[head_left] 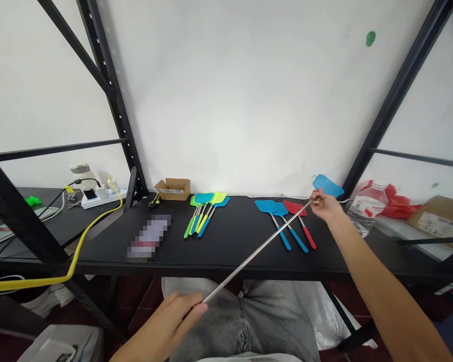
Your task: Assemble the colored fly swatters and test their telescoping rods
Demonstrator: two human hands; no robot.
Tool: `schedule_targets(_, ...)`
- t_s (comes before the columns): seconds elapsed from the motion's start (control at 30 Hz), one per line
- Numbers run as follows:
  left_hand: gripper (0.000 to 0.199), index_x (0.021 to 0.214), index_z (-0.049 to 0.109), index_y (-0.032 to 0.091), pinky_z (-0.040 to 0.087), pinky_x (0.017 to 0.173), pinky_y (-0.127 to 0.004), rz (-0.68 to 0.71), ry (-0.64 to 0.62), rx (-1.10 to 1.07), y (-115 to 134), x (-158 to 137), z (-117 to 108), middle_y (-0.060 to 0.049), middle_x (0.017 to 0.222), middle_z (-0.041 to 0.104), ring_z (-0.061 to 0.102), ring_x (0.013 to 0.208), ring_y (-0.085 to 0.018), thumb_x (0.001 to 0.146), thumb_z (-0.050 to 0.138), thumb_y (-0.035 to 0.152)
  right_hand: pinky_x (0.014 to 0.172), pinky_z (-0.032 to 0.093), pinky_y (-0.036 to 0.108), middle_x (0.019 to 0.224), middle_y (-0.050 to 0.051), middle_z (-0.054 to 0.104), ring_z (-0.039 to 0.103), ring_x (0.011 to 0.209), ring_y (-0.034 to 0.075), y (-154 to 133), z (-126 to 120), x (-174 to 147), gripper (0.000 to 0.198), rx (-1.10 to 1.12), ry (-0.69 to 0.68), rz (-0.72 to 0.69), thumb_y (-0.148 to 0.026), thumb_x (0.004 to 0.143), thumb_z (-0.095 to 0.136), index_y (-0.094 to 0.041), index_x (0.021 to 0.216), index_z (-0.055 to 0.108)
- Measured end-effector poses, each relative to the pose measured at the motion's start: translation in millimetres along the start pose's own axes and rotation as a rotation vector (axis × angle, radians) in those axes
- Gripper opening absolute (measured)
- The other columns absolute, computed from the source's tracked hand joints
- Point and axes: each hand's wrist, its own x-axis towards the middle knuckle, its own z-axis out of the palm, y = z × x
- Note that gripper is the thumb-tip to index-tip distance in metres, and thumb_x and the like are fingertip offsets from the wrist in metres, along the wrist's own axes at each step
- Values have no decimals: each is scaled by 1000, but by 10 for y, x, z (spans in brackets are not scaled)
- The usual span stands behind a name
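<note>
A fly swatter with a blue mesh head [329, 186] and a long, extended metal rod stretches diagonally between my two hands. My left hand [173, 319], low in front of the table edge, wraps round the handle end, so the handle itself is hidden. My right hand [323, 205] pinches the rod just below the head. Beneath the rod, on the black table, lie two shorter blue fly swatters [283, 236] and a red fly swatter [308, 236]. Left of these, several green, yellow and blue fly swatters [206, 213] lie fanned together.
An opened cardboard box [173, 189] sits at the back left, with a blurred flat item [151, 236] before it. A yellow cable [79, 246] crosses the left frame post. A large plastic bottle [368, 206] stands at right, near a brown carton [440, 218].
</note>
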Motion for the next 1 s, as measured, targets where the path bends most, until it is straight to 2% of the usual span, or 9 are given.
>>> schedule_targets(0.1,38,81,67,28,48,65,-23,19,-45,42,-142,-125,-111,0,70,65,59,69,-18,93,41,52,31,37,10,58,-5,47,50,43,6,-28,-47,16,17,-14,4,-13,-17,93,51,-21,77,46)
schedule_targets(0.3,42,84,66,29,48,62,-23,92,-21,171,-364,-271,-226,-2,68,65,60,65,-18,95,35,54,29,37,11,59,-6,46,49,42,6,31,-30,23,17,-4,-2,-11,-19,93,52,-22,78,45)
schedule_targets(0.47,41,80,64,26,46,59,-23,97,10,314,-415,-252,-219,-2,64,63,60,59,-17,98,33,45,31,36,9,57,-6,45,49,43,5,80,12,50,18,22,-33,-7,-20,94,52,-22,78,45)
schedule_targets(0.6,43,77,63,25,45,54,-22,80,83,445,-493,-190,-168,0,56,60,61,54,-16,99,32,48,32,32,11,54,-7,43,48,42,4,106,21,30,19,83,-48,-25,-23,97,48,-21,78,47)
schedule_targets(0.73,36,91,64,28,47,55,-20,30,85,455,-612,-191,-167,3,66,69,69,61,-16,98,35,48,37,38,17,51,-7,41,46,40,7,71,19,-41,30,118,-78,-7,-42,99,40,-21,81,51)
schedule_targets(0.87,27,106,64,32,51,61,-20,-34,76,374,-723,-293,-228,3,84,75,73,74,-18,95,43,47,40,38,20,45,-10,29,34,34,6,15,7,-98,44,87,-101,-29,-60,95,38,-21,77,49)
schedule_targets(0.93,28,105,66,33,53,62,-21,-46,102,333,-735,-342,-254,2,89,76,73,78,-20,94,45,49,40,37,21,43,-10,23,28,32,6,8,0,-117,51,85,-87,-46,-65,94,31,-22,73,47)
schedule_targets(1.0,30,99,68,33,52,61,-21,-47,108,280,-698,-367,-266,2,86,75,73,77,-21,92,45,51,39,34,22,42,-10,20,23,31,7,17,-2,-129,57,111,-78,-67,-66,95,18,-22,69,44)
